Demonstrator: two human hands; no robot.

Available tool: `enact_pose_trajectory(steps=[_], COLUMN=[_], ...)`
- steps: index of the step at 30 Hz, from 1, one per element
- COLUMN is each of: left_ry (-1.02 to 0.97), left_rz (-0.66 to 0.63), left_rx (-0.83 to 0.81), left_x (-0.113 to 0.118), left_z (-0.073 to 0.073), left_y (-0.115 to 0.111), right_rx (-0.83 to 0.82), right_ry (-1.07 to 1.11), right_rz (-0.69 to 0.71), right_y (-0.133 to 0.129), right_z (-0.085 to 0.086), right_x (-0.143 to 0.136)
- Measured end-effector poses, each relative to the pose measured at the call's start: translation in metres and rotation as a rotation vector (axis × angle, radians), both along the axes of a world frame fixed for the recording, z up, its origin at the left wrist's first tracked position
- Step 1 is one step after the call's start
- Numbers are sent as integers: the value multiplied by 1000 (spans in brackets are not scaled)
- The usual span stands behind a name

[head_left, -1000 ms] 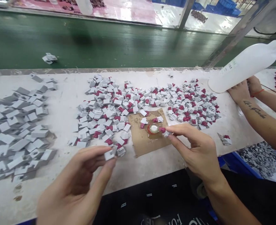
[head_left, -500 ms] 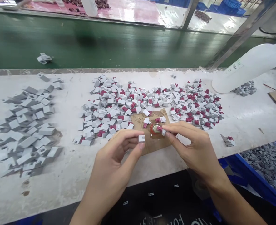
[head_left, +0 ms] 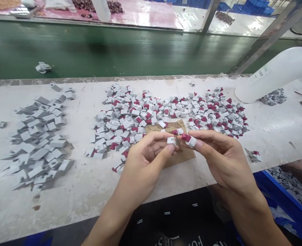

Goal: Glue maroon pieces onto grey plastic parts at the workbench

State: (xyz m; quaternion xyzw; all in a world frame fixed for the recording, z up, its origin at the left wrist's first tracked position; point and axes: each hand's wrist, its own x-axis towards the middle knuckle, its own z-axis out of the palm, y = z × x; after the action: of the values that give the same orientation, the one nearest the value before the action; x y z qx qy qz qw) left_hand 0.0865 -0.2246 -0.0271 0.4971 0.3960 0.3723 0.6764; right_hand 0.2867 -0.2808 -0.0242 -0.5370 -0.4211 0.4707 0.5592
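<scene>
My left hand [head_left: 148, 153] pinches a small light-grey block [head_left: 171, 140] between thumb and forefinger. Close to its right, my right hand [head_left: 217, 155] grips a grey piece with a dark-red part [head_left: 189, 139], the red end facing left. Both hands are over a brown cardboard piece [head_left: 185, 160]; a red-and-grey piece [head_left: 177, 131] lies on it just behind the fingers. Behind the hands spreads a heap of grey pieces with dark-red parts [head_left: 140, 111]. A heap of plain grey blocks [head_left: 42, 143] lies at the left.
A white bottle [head_left: 274, 75] leans at the right beside a small grey pile [head_left: 274, 97]. A green belt [head_left: 140, 54] runs behind the table [head_left: 89, 191]. Blue bins [head_left: 286, 191] of grey parts stand at lower right, where another person's arm reaches in.
My right hand has lifted the red-and-grey piece from the round red-rimmed spot on the cardboard. My hands have come together, the left moving right with its block.
</scene>
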Motion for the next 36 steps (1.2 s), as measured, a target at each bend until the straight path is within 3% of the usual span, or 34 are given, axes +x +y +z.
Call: enact_pose_trajectory(steps=[9, 12, 16, 20, 23, 26, 28, 30, 33, 36], left_ry=[-7, 75, 169, 306, 398, 548, 720, 899, 1038, 1065], left_rz=[-40, -59, -122, -209, -322, -291, -198, -113, -17, 39], left_rx=[55, 105, 196, 361, 441, 614, 745, 744, 538, 450], left_x=[-4, -7, -14, -19, -19, -16, -12, -2, 21, 47], left_z=[0, 0, 3, 11, 26, 49, 64, 73, 68, 47], left_y=[-2, -3, -4, 3, 17, 47, 78, 117, 181, 236], right_rx=[56, 99, 121, 134, 134, 121, 68, -21, -167, -234], right_ry=[-129, -235, -205, -137, -203, -489, -792, -1060, -1254, -1312], right_rz=[27, 72, 168, 208, 244, 51, -170, -276, -203, -167], right_y=[-1, -2, -6, -10, -5, 15, 38, 61, 89, 100], right_z=[3, 7, 10, 10, 11, 12, 9, 3, -12, -26], right_x=[-1, 0, 3, 5, 17, 46, 71, 95, 111, 110])
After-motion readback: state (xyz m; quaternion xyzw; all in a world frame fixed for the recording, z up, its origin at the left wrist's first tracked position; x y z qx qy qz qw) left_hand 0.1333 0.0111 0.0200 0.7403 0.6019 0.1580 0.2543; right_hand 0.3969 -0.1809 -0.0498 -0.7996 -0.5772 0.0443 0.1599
